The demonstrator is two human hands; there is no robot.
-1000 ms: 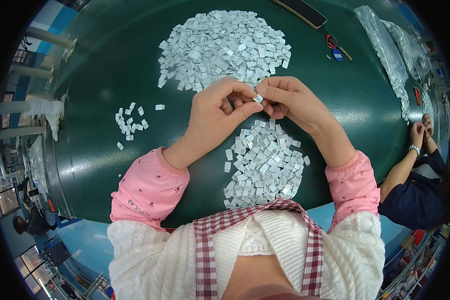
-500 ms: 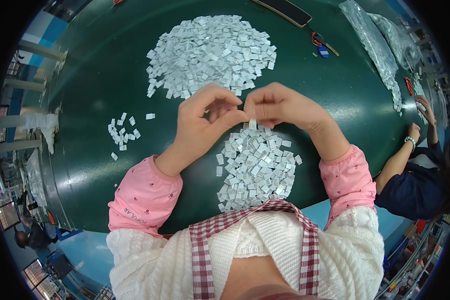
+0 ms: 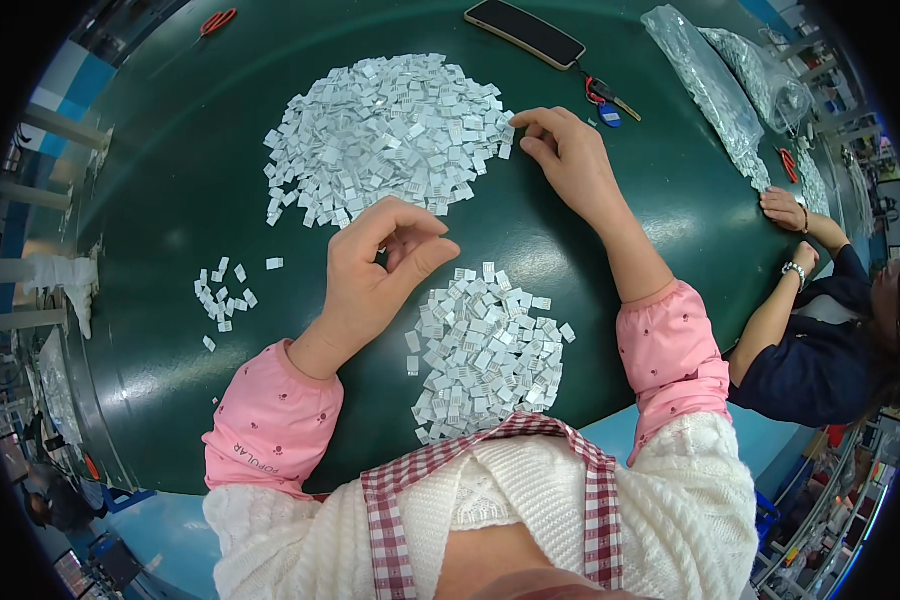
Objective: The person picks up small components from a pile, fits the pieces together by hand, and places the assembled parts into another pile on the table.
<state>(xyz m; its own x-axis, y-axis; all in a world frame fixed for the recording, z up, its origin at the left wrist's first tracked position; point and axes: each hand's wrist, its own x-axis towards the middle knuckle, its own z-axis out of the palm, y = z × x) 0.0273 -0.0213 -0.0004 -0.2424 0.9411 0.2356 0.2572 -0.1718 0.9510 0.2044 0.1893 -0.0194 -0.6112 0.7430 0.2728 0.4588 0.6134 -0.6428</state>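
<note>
My left hand (image 3: 382, 268) hovers between two heaps, its fingers curled and the thumb tip slightly apart from the index finger; no piece shows between them. At the right edge of a large pile of small white flat rectangular pieces (image 3: 380, 135) is my right hand (image 3: 572, 160), fingertips bent down, thumb a little apart from the index. I see nothing held in it. Nearer my body lies a smaller pile of similar pieces (image 3: 490, 350) with thin lines on them. A small scatter of pieces (image 3: 225, 297) lies to the left.
The green table (image 3: 170, 200) carries a phone (image 3: 526, 33), keys with a blue tag (image 3: 610, 105) and red-handled scissors (image 3: 217, 21) at the far side. Clear plastic bags (image 3: 705, 85) lie far right. A co-worker's hands (image 3: 792, 230) rest at the right edge, near another red-handled tool (image 3: 788, 164).
My hands have parted. The right hand has moved away to the large pile, and the white piece seen beneath its fingers has left them. My left hand stays near its place. The view has shifted slightly.
</note>
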